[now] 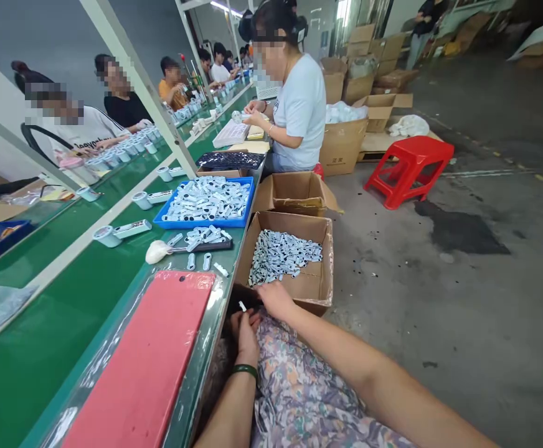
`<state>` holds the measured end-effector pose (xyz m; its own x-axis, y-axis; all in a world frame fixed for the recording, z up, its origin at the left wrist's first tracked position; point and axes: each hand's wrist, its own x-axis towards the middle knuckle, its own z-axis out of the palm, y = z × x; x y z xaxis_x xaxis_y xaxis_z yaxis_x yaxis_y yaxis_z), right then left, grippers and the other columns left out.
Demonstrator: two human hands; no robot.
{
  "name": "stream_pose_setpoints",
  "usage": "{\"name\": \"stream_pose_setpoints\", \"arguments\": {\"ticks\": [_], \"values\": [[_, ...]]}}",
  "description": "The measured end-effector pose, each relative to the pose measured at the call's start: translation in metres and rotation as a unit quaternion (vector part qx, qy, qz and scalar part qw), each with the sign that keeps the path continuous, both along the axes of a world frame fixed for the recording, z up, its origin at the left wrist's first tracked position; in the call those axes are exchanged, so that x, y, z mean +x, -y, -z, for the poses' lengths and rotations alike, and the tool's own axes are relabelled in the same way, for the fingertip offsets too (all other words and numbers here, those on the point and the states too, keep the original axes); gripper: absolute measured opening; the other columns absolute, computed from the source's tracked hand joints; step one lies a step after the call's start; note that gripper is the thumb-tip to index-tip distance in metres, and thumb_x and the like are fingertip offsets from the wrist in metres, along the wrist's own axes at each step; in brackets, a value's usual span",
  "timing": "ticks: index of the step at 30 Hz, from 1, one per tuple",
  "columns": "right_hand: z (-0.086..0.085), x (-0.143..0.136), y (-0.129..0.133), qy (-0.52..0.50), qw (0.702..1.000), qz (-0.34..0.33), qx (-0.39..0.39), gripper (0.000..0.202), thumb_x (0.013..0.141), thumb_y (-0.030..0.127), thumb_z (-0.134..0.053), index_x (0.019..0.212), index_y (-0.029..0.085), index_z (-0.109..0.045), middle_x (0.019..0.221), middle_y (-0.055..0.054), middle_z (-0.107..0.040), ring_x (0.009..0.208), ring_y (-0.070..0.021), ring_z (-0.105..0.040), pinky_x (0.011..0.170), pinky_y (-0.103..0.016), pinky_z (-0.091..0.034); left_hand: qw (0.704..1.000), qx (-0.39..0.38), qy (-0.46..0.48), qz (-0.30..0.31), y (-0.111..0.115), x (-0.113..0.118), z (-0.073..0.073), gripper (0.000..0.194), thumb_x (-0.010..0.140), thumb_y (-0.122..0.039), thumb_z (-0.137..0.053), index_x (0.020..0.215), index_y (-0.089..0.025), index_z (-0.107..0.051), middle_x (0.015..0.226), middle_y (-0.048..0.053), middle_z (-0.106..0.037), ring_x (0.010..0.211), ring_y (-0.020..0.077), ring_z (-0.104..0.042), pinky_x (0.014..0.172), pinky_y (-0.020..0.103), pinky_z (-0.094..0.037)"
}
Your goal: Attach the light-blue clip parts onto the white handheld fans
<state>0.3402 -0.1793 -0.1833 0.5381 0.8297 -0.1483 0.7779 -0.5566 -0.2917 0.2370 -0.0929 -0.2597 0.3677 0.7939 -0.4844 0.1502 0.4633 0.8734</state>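
Observation:
My left hand [247,336], with a green bangle at its wrist, is below the table edge, its fingers closed on a small white part [242,306]. Close to its right, my right hand [274,297] rests at the near rim of a cardboard box [316,287]; its fingertips are hidden, so what it touches or holds cannot be made out. Inside that box lie several small pale parts [283,255]. On the table, a blue tray [250,208] is full of similar pale parts, with more loose ones [206,236] in front of it.
A red mat [145,354] covers the near table. White handheld devices [132,229] stand on the green belt [84,274]. A white-tipped tool [158,251] lies by the tray. Beyond the boxes a person [299,99] works at the table. A red stool [411,165] stands on the floor.

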Motion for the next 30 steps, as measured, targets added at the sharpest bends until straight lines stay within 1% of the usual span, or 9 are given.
{"name": "stream_pose_setpoints", "arguments": {"ticks": [4,8,12,18,21,23,25,28,30], "values": [[0.010,-0.002,0.038,0.013,0.999,0.049,-0.019,0.037,0.106,0.034,-0.064,0.138,0.017,-0.057,0.130,-0.010,-0.060,0.119,-0.0274,-0.059,0.106,-0.053,-0.050,0.997,0.023,0.033,0.059,0.011,0.004,-0.008,0.024,0.097,-0.036,-0.064,0.101,-0.013,-0.062,0.088,0.001,-0.066,0.069,0.0112,-0.063,0.065,0.027,-0.056],[0.017,0.012,0.058,0.009,0.988,0.125,-0.086,0.030,0.106,0.039,-0.064,0.125,0.015,-0.063,0.118,-0.008,-0.064,0.103,-0.0230,-0.065,0.092,-0.044,-0.058,0.988,0.051,0.093,0.112,0.031,0.011,-0.028,0.030,0.082,-0.038,-0.077,0.085,-0.017,-0.055,0.084,-0.001,-0.067,0.061,0.0105,-0.066,0.065,0.026,-0.055],[0.028,0.027,0.055,-0.002,0.985,0.145,-0.097,0.031,0.106,0.041,-0.064,0.123,0.016,-0.063,0.118,-0.008,-0.064,0.101,-0.0222,-0.065,0.089,-0.042,-0.059,0.972,0.085,0.138,0.172,0.055,0.004,-0.059,0.039,0.070,-0.042,-0.082,0.080,-0.019,-0.052,0.087,0.002,-0.070,0.062,0.0139,-0.070,0.068,0.028,-0.057],[0.037,0.045,0.073,-0.016,0.985,0.160,-0.067,0.030,0.106,0.042,-0.064,0.120,0.016,-0.064,0.117,-0.008,-0.064,0.103,-0.0227,-0.064,0.092,-0.043,-0.058,0.951,0.130,0.163,0.227,0.072,-0.028,-0.123,0.037,0.078,-0.048,-0.076,0.088,-0.019,-0.056,0.095,0.006,-0.072,0.073,0.0174,-0.073,0.073,0.031,-0.059],[0.040,0.048,0.084,-0.018,0.986,0.162,-0.044,0.028,0.106,0.041,-0.063,0.116,0.015,-0.065,0.112,-0.007,-0.065,0.100,-0.0220,-0.065,0.092,-0.043,-0.057,0.943,0.178,0.181,0.217,0.057,-0.038,-0.166,0.034,0.081,-0.046,-0.074,0.092,-0.019,-0.057,0.100,0.007,-0.073,0.073,0.0161,-0.073,0.075,0.030,-0.059],[0.038,0.047,0.086,-0.017,0.987,0.160,-0.013,0.026,0.107,0.037,-0.060,0.122,0.016,-0.064,0.114,-0.009,-0.066,0.101,-0.0227,-0.065,0.091,-0.042,-0.057,0.939,0.217,0.196,0.183,0.033,-0.041,-0.196,0.031,0.079,-0.041,-0.075,0.092,-0.019,-0.056,0.100,0.005,-0.074,0.072,0.0149,-0.072,0.074,0.029,-0.059],[0.030,0.046,0.084,-0.012,0.987,0.159,0.031,0.031,0.108,0.030,-0.053,0.135,0.016,-0.059,0.126,-0.012,-0.063,0.111,-0.0241,-0.064,0.096,-0.041,-0.055,0.944,0.217,0.208,0.139,0.003,-0.043,-0.221,0.030,0.075,-0.036,-0.075,0.090,-0.020,-0.054,0.097,0.003,-0.073,0.069,0.0141,-0.071,0.070,0.028,-0.059],[0.004,0.046,0.070,-0.004,0.984,0.144,0.103,0.040,0.108,0.024,-0.043,0.147,0.015,-0.049,0.140,-0.014,-0.055,0.123,-0.0219,-0.058,0.103,-0.035,-0.051,0.958,0.179,0.195,0.111,-0.048,-0.045,-0.242,0.030,0.069,-0.032,-0.069,0.092,-0.022,-0.053,0.100,0.004,-0.073,0.076,0.0151,-0.072,0.065,0.026,-0.058],[-0.021,0.050,0.051,-0.001,0.983,0.117,0.141,0.041,0.109,0.024,-0.040,0.148,0.017,-0.048,0.140,-0.011,-0.056,0.118,-0.0184,-0.061,0.099,-0.029,-0.052,0.960,0.216,0.128,0.122,-0.078,-0.041,-0.246,0.031,0.071,-0.033,-0.063,0.099,-0.022,-0.054,0.102,0.006,-0.073,0.081,0.0155,-0.072,0.064,0.025,-0.057]]}}
